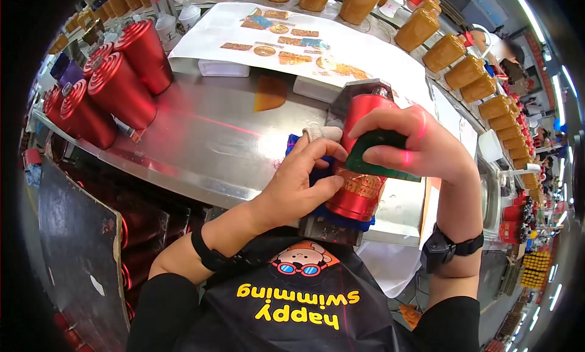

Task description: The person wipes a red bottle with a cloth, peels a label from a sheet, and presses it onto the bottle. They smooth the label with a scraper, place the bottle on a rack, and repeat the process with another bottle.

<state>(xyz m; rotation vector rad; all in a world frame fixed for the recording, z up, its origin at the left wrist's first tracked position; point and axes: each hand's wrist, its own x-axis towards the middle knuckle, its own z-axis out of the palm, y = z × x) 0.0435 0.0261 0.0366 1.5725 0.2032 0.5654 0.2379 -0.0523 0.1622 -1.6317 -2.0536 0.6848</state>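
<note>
A red metallic bottle [353,204] lies in a dark cradle [336,117], its neck pointing away from me. On its side is a gold patterned decal [365,185]. My right hand [429,142] grips a dark green scraper [379,152], which lies across the bottle above the decal. Against the bottle's left side, my left hand [295,178] is closed, with thumb and forefinger at the decal's edge. A pale cover [329,133] sits on one of its fingers. Blue cloth [292,145] shows beside and under the bottle.
Several red bottles [122,87] stand at the left of the metal table [207,133]. A white sheet with gold decals [225,29] spans the back, near an amber piece [270,94]. Brown bottles [417,30] line a curved conveyor behind. Another person [503,50] is at far right.
</note>
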